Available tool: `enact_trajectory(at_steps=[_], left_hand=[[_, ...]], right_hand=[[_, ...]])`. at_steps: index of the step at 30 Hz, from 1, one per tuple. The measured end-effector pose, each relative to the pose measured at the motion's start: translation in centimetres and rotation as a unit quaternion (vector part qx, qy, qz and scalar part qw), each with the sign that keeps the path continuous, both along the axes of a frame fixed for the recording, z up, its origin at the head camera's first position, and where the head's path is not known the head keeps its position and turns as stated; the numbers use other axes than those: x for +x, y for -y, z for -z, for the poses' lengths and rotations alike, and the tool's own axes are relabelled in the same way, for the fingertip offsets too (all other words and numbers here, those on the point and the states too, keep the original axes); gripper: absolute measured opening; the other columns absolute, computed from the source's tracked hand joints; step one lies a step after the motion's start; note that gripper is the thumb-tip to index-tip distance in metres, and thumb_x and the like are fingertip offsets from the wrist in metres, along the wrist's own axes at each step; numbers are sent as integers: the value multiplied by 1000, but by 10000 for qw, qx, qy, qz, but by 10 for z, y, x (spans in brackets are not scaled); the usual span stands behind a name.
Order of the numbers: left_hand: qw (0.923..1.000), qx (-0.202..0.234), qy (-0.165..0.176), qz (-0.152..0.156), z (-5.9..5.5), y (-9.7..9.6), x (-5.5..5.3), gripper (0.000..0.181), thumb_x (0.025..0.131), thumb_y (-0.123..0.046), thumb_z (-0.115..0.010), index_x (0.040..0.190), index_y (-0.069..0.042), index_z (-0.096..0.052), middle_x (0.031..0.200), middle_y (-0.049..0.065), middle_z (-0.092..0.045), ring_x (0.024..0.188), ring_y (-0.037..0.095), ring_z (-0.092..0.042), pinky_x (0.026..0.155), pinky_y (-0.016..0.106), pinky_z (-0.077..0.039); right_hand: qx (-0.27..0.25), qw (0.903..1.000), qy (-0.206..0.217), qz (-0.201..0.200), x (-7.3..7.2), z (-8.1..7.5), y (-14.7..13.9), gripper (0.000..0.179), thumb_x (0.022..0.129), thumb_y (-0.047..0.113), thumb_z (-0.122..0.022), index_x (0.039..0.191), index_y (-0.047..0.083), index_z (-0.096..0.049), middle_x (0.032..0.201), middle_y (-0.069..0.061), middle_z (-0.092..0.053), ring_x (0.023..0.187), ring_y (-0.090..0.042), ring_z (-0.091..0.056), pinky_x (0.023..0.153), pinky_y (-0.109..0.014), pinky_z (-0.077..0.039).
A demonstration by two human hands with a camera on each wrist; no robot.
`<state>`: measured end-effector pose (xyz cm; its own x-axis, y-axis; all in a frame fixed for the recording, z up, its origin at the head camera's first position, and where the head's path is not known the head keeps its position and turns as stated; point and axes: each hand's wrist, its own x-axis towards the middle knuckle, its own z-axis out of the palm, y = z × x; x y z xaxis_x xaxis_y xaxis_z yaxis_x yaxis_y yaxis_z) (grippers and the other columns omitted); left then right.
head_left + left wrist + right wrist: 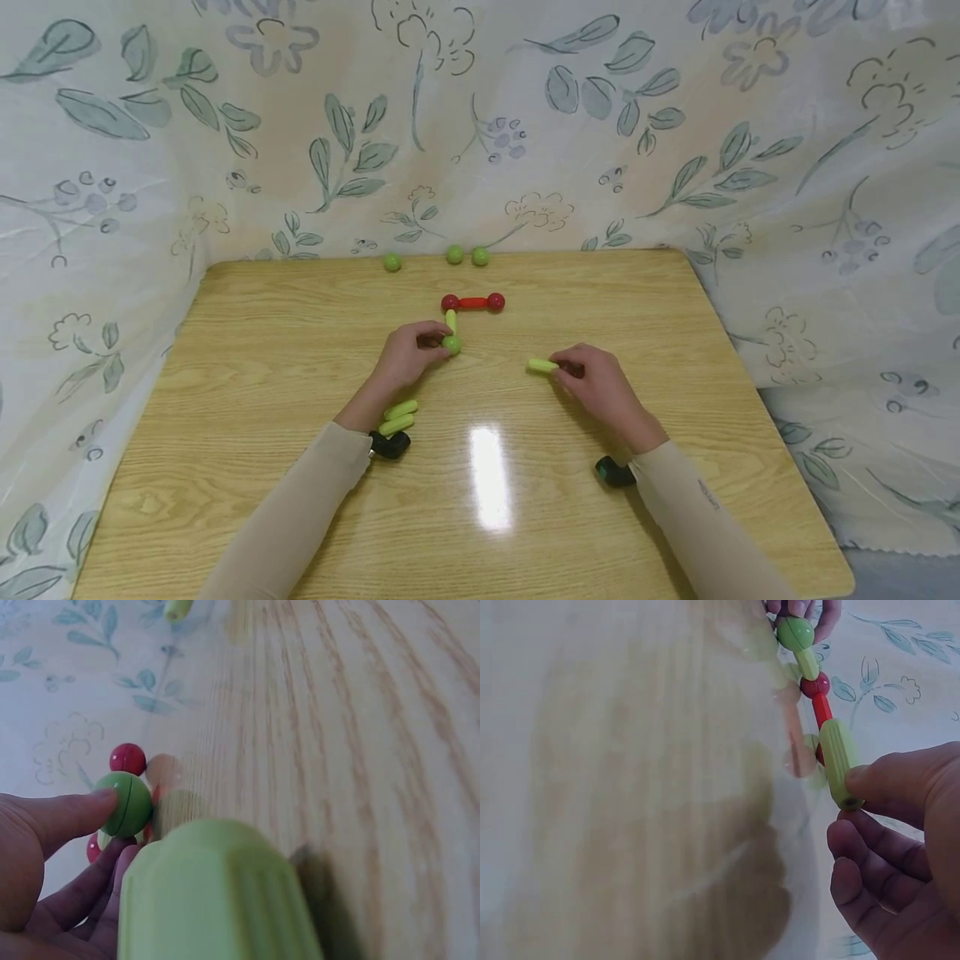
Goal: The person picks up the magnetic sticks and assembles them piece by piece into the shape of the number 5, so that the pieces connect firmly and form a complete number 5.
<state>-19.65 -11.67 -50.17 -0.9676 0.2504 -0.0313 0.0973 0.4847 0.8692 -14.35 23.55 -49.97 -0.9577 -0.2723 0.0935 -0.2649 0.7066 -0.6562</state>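
My left hand [407, 357] pinches a green ball [452, 344] between thumb and fingers. From that ball a light-green rod [451, 322] runs back to a dark red ball [449, 303]. A red rod [472, 303] links this one to a second red ball [496, 302] on its right. To the right and apart from the joined pieces, my right hand [600, 382] holds another light-green rod [838, 761] by one end, its other end pointing left. In the right wrist view, thumb and fingertips grip this ribbed rod.
Two loose light-green rods [397, 424] lie side by side near the left wrist. Three green balls, one of them a little apart [392, 262], stand along the table's back edge. Behind the wooden table [300, 300] hangs a floral cloth [480, 150].
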Motion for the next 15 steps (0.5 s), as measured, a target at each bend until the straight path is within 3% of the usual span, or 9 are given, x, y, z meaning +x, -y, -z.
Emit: enact_trajectory(at_steps=[15], left_hand=[[9999,-64,-51,109,0,0,0,26,98,-7,-82,124,-7,-78,115,8,-76,106,27,-69,95,44,-56]], right_hand=[[74,9996,-99,-261,-30,-12,20,19,100,11,-81,119,6,-82,97,-1,-71,83,-19,-62,71,-35,-54]])
